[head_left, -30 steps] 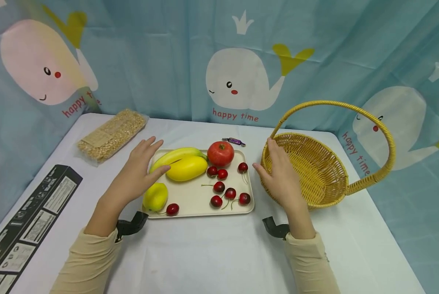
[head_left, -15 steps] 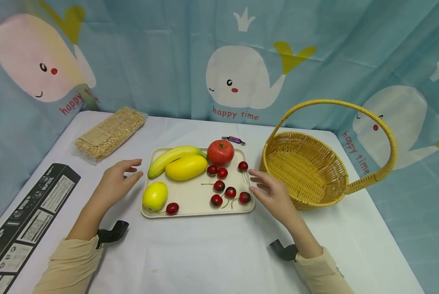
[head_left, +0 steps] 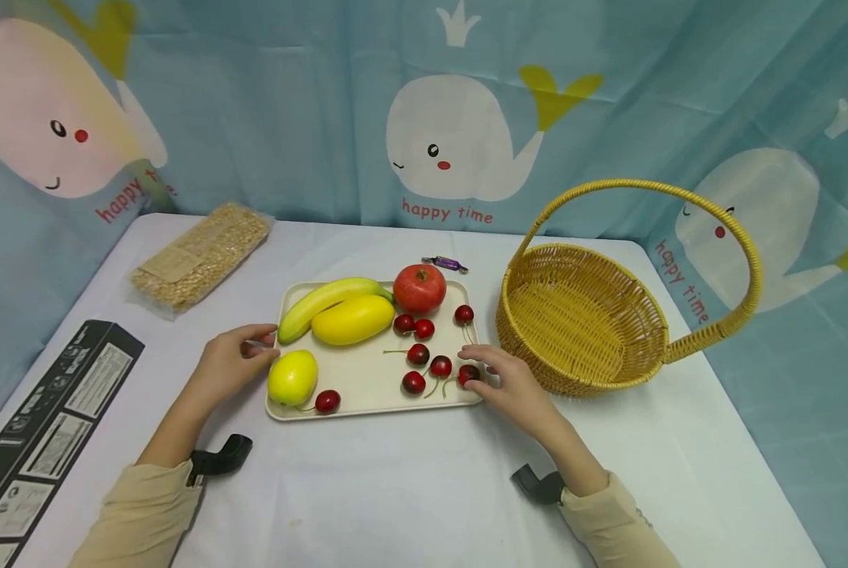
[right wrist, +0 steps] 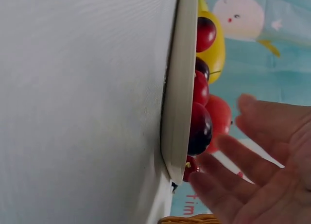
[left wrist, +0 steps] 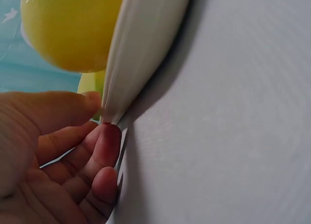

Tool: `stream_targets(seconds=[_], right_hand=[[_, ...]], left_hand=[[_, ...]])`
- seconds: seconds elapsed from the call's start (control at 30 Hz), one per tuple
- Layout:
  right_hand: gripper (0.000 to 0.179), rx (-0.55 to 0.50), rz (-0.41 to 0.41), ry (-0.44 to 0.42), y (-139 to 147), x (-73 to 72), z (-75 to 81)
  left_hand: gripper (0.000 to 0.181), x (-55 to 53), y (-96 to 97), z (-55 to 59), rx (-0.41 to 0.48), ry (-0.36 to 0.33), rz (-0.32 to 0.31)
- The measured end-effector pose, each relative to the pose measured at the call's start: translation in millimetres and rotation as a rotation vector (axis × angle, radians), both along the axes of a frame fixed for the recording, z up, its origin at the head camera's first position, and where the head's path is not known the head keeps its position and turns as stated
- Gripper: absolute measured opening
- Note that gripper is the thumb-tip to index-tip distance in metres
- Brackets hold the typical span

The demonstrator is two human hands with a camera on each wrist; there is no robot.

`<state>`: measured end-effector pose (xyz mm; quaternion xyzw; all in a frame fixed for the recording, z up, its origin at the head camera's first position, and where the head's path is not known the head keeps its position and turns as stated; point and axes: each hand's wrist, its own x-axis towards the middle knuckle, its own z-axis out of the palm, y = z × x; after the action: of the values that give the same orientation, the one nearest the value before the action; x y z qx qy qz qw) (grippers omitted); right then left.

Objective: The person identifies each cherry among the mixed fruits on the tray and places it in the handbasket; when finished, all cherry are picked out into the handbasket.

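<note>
A cream rectangular tray (head_left: 367, 394) lies on the white table with fruit on it. On its left side are a lemon (head_left: 293, 377) and a banana (head_left: 324, 306) beside a yellow mango-like fruit (head_left: 353, 319). A red apple-like fruit (head_left: 420, 289) sits at the back right, with several cherries (head_left: 413, 383) in front. My left hand (head_left: 232, 364) pinches the tray's left rim, thumb above and fingers below in the left wrist view. At the tray's right edge, my right hand (head_left: 512, 390) has spread, relaxed fingers close to a dark cherry (right wrist: 200, 129).
A yellow wicker basket (head_left: 651, 371) with a tall handle stands right of the tray. A purple-wrapped candy (head_left: 446, 263) lies behind the tray. At the left are a bag of grains or beans (head_left: 199, 256) and a long black box (head_left: 54, 434). A whale-print curtain (head_left: 310, 118) hangs behind.
Both hands first lowered and drew apart from above the tray, then came in to its left and right edges. The left hand has taken hold of the rim. The tray and fruit stay put.
</note>
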<state>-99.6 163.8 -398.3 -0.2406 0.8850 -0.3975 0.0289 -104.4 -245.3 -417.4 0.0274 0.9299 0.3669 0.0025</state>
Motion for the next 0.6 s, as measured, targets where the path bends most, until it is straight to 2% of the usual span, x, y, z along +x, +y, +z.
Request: stream_targets(seconds=[0.37,0.6], right_hand=[[0.036,0.194,0.073,0.034,0.4,-0.7,-8.7],[0.03,0.211,0.079,0.045,0.4,-3.3,-10.7]], left_hand=[[0.046,-4.2,-3.0,-5.6,0.084,-0.007,0.004],[0.045,-3.3,-3.3,-9.5,0.083,0.005,0.011]])
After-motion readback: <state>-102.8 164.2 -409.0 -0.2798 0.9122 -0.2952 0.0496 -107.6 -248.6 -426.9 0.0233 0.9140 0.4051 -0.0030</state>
